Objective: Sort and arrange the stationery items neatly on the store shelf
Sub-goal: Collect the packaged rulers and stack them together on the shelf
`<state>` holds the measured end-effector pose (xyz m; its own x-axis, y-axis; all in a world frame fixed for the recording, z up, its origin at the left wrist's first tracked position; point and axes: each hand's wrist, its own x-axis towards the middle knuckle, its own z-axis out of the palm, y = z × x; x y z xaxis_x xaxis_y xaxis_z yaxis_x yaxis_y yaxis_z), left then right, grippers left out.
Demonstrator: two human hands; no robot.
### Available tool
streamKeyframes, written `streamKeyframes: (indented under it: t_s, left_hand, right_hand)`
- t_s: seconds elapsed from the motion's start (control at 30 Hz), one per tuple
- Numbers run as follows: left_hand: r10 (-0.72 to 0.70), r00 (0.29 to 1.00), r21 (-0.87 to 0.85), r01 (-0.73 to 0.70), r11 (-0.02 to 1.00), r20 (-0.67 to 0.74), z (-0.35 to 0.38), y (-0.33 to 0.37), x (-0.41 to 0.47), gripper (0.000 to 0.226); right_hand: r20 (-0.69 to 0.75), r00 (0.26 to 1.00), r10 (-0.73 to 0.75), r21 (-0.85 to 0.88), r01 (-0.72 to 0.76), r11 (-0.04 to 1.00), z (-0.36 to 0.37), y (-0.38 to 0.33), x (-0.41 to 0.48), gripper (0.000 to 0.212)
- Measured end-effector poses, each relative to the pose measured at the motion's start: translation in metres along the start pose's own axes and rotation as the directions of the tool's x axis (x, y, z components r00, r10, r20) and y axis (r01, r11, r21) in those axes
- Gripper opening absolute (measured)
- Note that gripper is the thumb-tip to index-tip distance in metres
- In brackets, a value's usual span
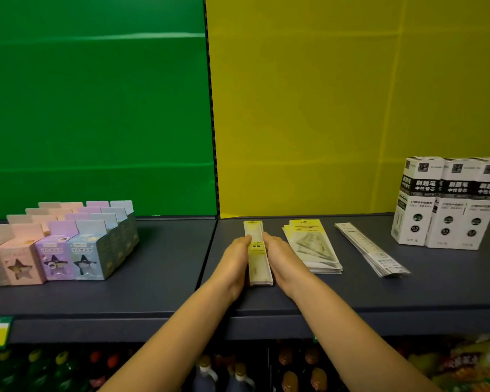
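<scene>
Forearms (pixel 159 343) rose from the bottom edge. Left hand (pixel 235 258) and right hand (pixel 280 256) lay flat, fingers straight, against either side of a narrow packet stack (pixel 258 258) on the shelf (pixel 153 278), hiding its long edges. Wider packets (pixel 313 247) sat just right, then ruler packs (pixel 371 250). White boxes (pixel 447 202) and pastel boxes (pixel 63 244) were cut off at the sides.

A single wide-angle camera, worn on the head, looks forward and slightly down. It faces the flat dark blue-grey store shelf (pixel 153 278) squarely and from near: the left hand (pixel 234 261) and right hand (pixel 280 258) reach mid-frame. Green back panel (pixel 96 108) and yellow back panel (pixel 351 108) fill the upper half. Dark and coloured bottles (pixel 290 377) line the bottom edge.
</scene>
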<state>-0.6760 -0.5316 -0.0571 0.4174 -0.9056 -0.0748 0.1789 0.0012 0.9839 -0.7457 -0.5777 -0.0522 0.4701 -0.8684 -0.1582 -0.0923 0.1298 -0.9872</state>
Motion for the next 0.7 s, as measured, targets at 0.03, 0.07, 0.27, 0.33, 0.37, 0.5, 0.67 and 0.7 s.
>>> streamKeyframes:
  t_s: [0.03,0.07,0.27,0.33,0.37,0.5,0.67,0.7]
  left_hand:
    - [0.015,1.000,0.029,-0.015,0.999,0.000,-0.002,0.003,0.004,0.036]
    - [0.027,1.000,0.042,-0.026,0.999,-0.010,-0.004,0.006,0.010,0.035]
    - [0.009,1.000,0.054,-0.009,0.998,0.000,0.000,0.022,0.019,0.042]
    - [0.011,0.999,0.068,-0.008,0.998,-0.037,0.003,0.023,0.020,0.042]
    - [0.029,0.998,0.103,-0.023,0.994,-0.061,0.005,0.024,0.020,0.042]
    - [0.200,0.976,0.326,-0.162,0.931,-0.087,0.023,0.030,0.009,0.047]
    - [0.008,0.999,0.271,-0.019,0.962,0.043,0.067,0.027,0.013,0.057]
    - [-0.053,0.998,0.254,0.040,0.966,0.045,0.072,0.025,0.016,0.058]
  right_hand:
    - [-0.002,1.000,-0.015,-0.012,0.015,1.000,-0.002,0.004,0.015,0.065]
    - [-0.018,1.000,-0.016,-0.026,0.016,1.000,-0.002,0.006,0.027,0.065]
    - [-0.076,0.997,0.022,-0.139,-0.032,0.990,0.005,-0.019,0.017,0.057]
    - [-0.056,0.998,0.016,-0.185,-0.026,0.982,0.005,-0.029,0.005,0.054]
    - [-0.047,0.999,-0.008,-0.218,-0.003,0.976,0.001,-0.033,0.001,0.054]
    - [-0.076,0.978,-0.193,-0.343,0.156,0.926,-0.048,-0.047,-0.013,0.053]
    - [-0.204,0.968,-0.149,-0.366,0.065,0.928,-0.124,-0.038,-0.005,0.054]
    - [-0.192,0.975,-0.109,-0.382,0.029,0.924,-0.127,-0.033,-0.001,0.055]
